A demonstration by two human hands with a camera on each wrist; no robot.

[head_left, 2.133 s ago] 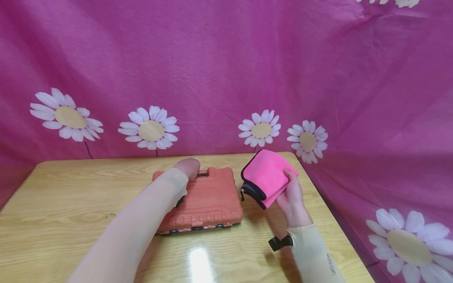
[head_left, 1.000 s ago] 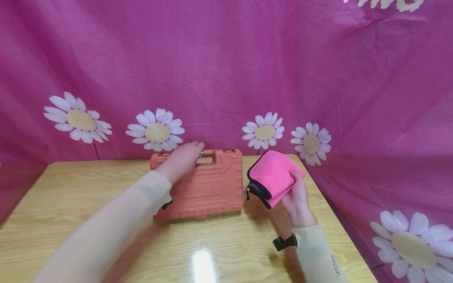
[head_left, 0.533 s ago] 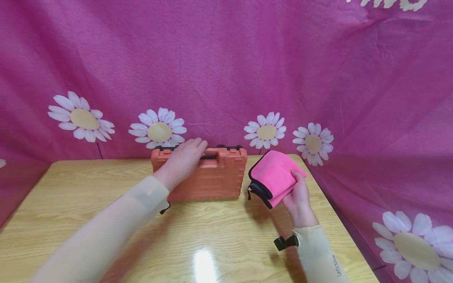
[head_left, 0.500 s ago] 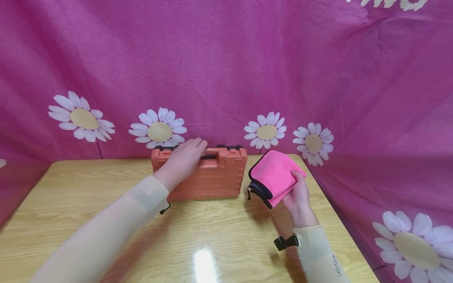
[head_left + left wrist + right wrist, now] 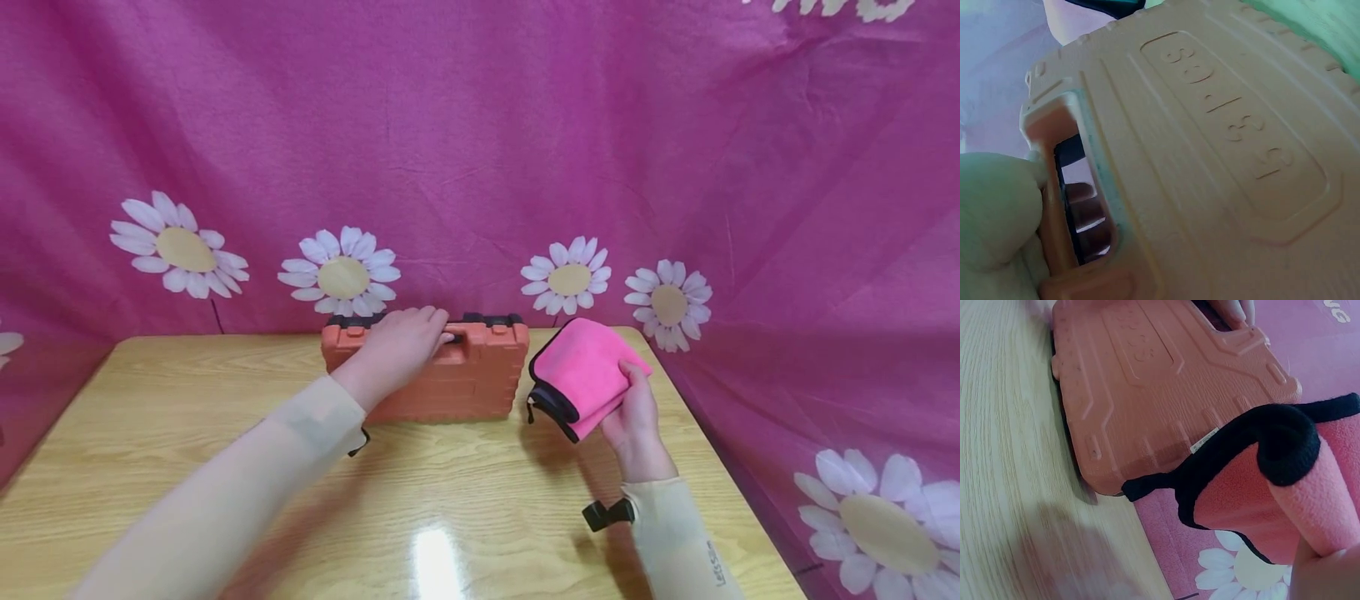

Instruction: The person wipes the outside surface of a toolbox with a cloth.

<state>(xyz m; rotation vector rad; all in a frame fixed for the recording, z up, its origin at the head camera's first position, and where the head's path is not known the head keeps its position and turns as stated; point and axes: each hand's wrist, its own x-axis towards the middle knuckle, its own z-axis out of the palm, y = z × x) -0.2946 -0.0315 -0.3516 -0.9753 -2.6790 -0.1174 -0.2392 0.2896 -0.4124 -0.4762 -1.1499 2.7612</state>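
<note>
An orange-red plastic tool case [image 5: 465,392] stands on its long edge near the back of the table, handle side up. My left hand [image 5: 397,346] grips its handle [image 5: 1057,234]; in the left wrist view the fingers show through the handle opening, and raised lettering [image 5: 1229,106] marks the case's face. To the right of the case, my right hand [image 5: 633,417] holds a folded pink cloth [image 5: 577,362] with black edging and a small black loop. Thumb on top, fingers beneath, it keeps the cloth above the table. The right wrist view has the cloth overlapping the case's end.
The wooden table [image 5: 465,483] reaches back to a magenta curtain [image 5: 465,150] with white daisies, which also runs along the right side. A black camera mount [image 5: 607,514] sits at the right wrist.
My left hand has tipped the tool case up from lying flat to standing on edge, and its fingers have settled round the handle. The right hand keeps holding the cloth in nearly the same place.
</note>
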